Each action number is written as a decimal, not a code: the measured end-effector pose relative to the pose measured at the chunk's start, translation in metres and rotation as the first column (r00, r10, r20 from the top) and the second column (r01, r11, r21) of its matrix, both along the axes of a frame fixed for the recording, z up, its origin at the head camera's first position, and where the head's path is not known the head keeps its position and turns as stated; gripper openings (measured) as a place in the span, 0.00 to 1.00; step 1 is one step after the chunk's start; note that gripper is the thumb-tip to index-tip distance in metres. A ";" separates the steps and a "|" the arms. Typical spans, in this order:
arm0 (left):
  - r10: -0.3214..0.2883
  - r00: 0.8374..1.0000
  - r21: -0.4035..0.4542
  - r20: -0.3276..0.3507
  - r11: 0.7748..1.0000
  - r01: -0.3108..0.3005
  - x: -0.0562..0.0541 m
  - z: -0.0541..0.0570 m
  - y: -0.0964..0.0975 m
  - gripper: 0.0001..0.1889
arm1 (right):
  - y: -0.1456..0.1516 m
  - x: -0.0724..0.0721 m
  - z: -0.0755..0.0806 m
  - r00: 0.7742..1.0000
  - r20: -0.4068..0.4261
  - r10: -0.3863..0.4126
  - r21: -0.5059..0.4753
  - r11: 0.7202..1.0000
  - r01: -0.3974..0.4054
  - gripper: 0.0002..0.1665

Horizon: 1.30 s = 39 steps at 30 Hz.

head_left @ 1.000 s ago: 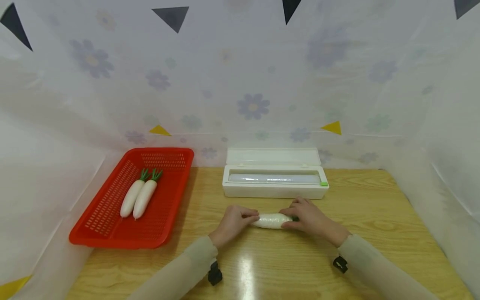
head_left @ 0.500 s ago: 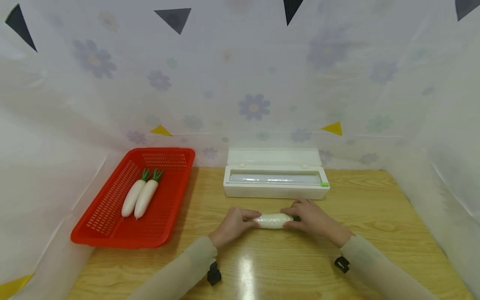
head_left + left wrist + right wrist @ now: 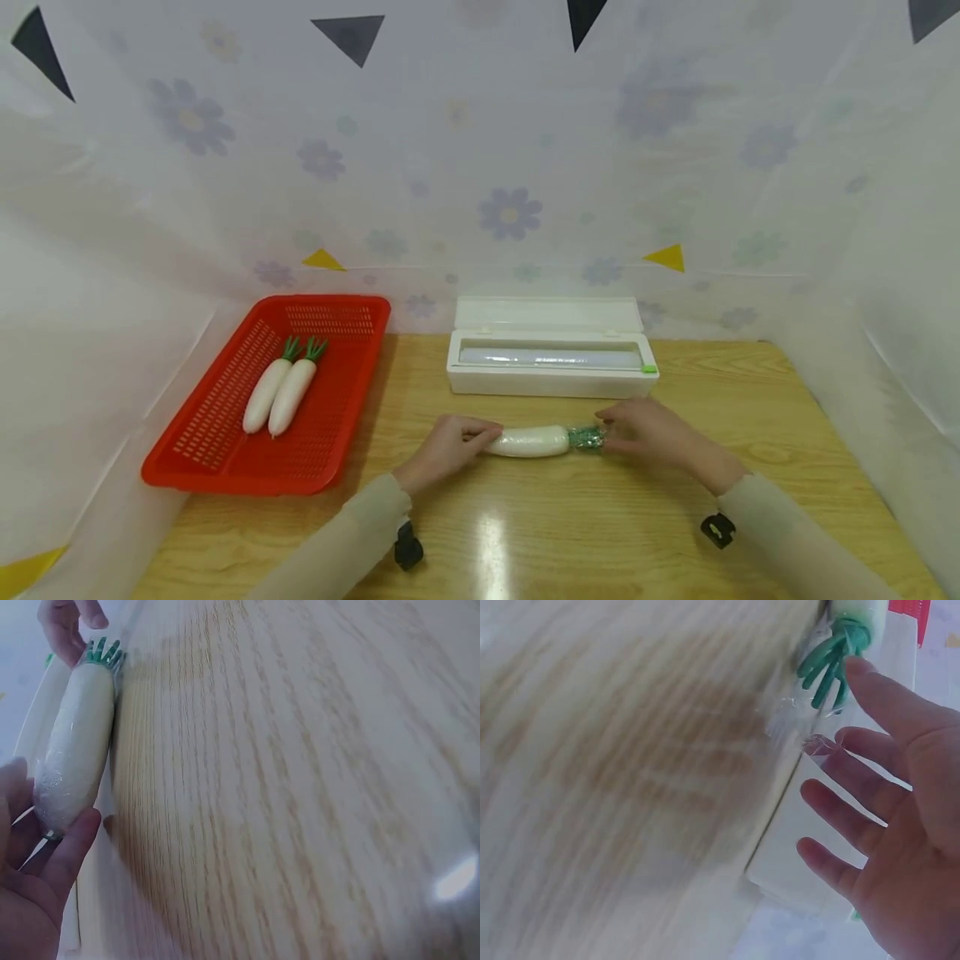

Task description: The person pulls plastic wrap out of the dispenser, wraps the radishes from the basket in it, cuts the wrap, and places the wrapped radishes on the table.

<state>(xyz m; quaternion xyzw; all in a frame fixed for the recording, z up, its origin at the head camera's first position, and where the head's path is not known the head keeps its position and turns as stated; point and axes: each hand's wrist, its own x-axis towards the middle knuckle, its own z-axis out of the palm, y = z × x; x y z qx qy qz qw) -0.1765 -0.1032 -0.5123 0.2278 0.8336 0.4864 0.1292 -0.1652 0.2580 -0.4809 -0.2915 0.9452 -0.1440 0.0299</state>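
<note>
A white radish (image 3: 532,442) wrapped in clear cling film lies sideways in front of me, with its green leaves (image 3: 587,438) to the right. My left hand (image 3: 444,452) grips its tapered left end; in the left wrist view the thumb and fingers sit on either side of that tip. Beside the leaf end is my right hand (image 3: 663,437). Seen from the right wrist, its fingers are spread and loosely bent, with the thumb (image 3: 885,694) overlapping the leaves and loose film (image 3: 787,712) hanging past them near the fingertips.
Behind the hands stands a white cling film box (image 3: 551,385), its lid raised and a film roll (image 3: 547,357) inside. A red plastic basket (image 3: 345,417) on the left holds two unwrapped white radishes (image 3: 277,396). Everything is on a wood-grain table (image 3: 600,533) enclosed by patterned white sheeting.
My right hand has moved right, off the radish body to beyond its leaves, which now show in full. The left hand and radish have shifted slightly left.
</note>
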 end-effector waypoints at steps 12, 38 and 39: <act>0.029 0.998 -0.028 0.055 0.999 -0.027 -0.005 0.003 -0.002 0.13 | 0.002 0.002 -0.011 0.995 0.092 -0.045 -0.164 0.985 0.060 0.08; 0.001 0.998 -0.051 0.070 0.999 0.003 -0.013 0.007 0.001 0.11 | 0.008 -0.003 -0.015 0.971 0.199 -0.130 -0.241 0.954 0.178 0.04; 0.000 0.997 -0.051 0.072 0.999 0.004 -0.013 0.007 0.001 0.10 | 0.007 -0.002 -0.015 0.970 0.200 -0.142 -0.233 0.954 0.188 0.04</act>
